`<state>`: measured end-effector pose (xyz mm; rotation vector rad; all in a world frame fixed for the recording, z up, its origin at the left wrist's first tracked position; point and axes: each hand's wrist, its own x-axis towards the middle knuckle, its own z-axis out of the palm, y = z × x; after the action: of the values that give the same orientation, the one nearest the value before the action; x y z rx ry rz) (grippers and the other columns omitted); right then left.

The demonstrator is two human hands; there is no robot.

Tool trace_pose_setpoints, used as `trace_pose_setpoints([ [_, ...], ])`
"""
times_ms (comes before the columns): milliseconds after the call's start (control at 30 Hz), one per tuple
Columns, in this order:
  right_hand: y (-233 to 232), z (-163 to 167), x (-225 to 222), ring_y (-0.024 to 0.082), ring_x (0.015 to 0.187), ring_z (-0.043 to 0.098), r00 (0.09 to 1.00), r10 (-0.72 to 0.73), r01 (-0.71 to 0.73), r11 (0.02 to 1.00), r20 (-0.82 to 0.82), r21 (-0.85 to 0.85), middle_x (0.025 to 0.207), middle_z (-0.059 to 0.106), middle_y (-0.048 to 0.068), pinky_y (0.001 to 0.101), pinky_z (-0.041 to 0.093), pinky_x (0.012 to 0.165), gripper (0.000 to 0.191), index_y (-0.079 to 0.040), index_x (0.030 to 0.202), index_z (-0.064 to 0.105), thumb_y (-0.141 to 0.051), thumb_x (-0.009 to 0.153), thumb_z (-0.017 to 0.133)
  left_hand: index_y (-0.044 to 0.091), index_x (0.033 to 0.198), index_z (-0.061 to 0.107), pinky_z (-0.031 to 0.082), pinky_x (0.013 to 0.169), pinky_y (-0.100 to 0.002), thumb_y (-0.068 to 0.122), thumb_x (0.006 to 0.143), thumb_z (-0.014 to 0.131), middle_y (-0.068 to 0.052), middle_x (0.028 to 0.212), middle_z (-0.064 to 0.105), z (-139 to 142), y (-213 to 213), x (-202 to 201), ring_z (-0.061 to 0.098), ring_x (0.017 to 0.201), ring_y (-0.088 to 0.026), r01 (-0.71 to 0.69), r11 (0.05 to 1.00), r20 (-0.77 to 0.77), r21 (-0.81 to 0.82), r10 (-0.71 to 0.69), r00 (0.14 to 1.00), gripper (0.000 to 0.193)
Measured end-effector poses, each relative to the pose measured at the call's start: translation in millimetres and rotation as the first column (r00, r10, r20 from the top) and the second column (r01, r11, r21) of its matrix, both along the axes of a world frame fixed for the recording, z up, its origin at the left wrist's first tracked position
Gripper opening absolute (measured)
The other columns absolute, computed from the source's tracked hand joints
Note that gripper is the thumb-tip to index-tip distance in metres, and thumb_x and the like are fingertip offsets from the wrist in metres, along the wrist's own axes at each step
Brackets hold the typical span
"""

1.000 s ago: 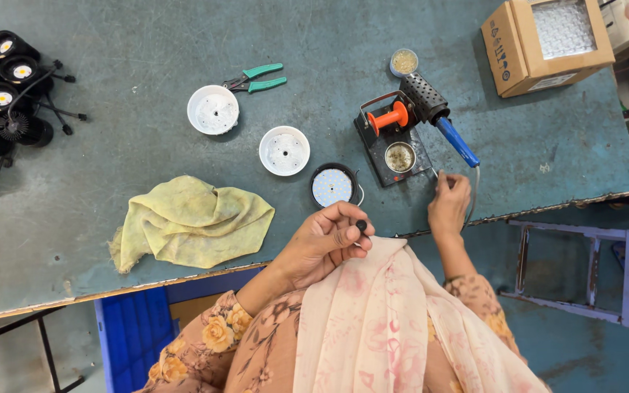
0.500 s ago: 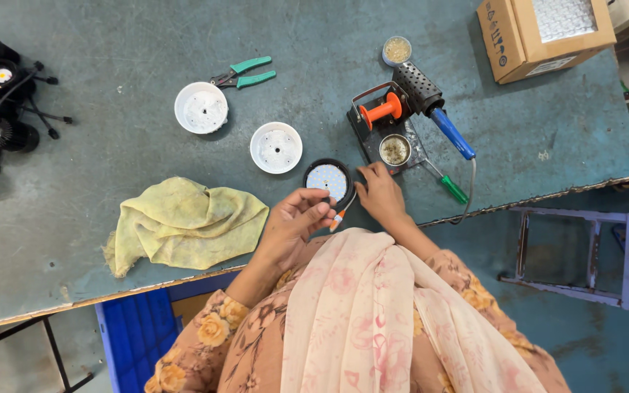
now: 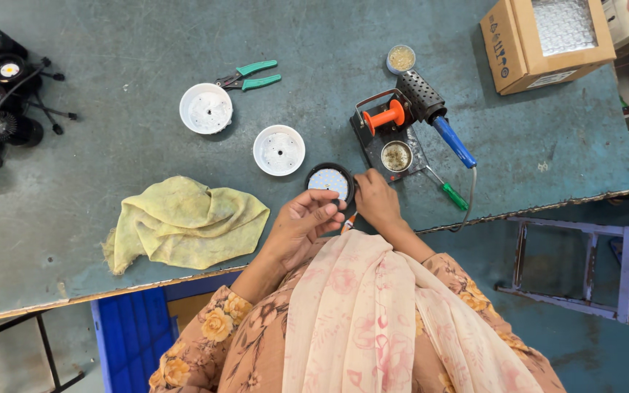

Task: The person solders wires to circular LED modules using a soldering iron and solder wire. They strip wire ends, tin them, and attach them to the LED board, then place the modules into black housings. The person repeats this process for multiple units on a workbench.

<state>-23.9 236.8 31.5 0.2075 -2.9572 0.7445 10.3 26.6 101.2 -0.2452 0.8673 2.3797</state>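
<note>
Both hands now meet at the round black lamp with its white LED disc (image 3: 329,182), near the table (image 3: 111,145) edge. The right hand (image 3: 376,204), a second ago beside the soldering iron (image 3: 442,127), has come over and grips the lamp's rim. The left hand (image 3: 303,222) pinches it from below. Judgement: iron set aside, handling of the lamp under way.
</note>
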Motion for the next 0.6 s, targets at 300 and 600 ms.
trace_pose_setpoints([
  [300, 24, 57, 27, 0.026, 0.084, 0.067, 0.963, -0.16, 0.065, 0.918, -0.217, -0.39, 0.098, 0.065, 0.01, 0.036, 0.052, 0.07, 0.021, -0.004, 0.113, 0.067, 0.001, 0.093, 0.062, -0.003, 0.12, 0.068, 0.061, 0.092, -0.032, 0.005, 0.097, 0.067, -0.017, 0.118, 0.072, 13, 2, 6, 0.073, 0.103, -0.021, 0.101, 0.995, -0.037, 0.012, -0.1, 0.994, 0.024],
  [600, 42, 125, 64, 0.008, 0.082, 0.055, 0.989, 0.057, 0.069, 0.625, 0.134, -0.778, 0.09, 0.06, 0.002, 0.0253, 0.043, 0.075, 0.02, -0.001, 0.113, 0.079, -0.015, 0.105, 0.067, -0.004, 0.121, 0.067, 0.061, 0.092, -0.034, 0.008, 0.099, 0.065, -0.018, 0.119, 0.072, 32, 12, 4, 0.073, 0.105, -0.024, 0.162, 0.986, -0.055, 0.024, -0.161, 0.985, 0.025],
])
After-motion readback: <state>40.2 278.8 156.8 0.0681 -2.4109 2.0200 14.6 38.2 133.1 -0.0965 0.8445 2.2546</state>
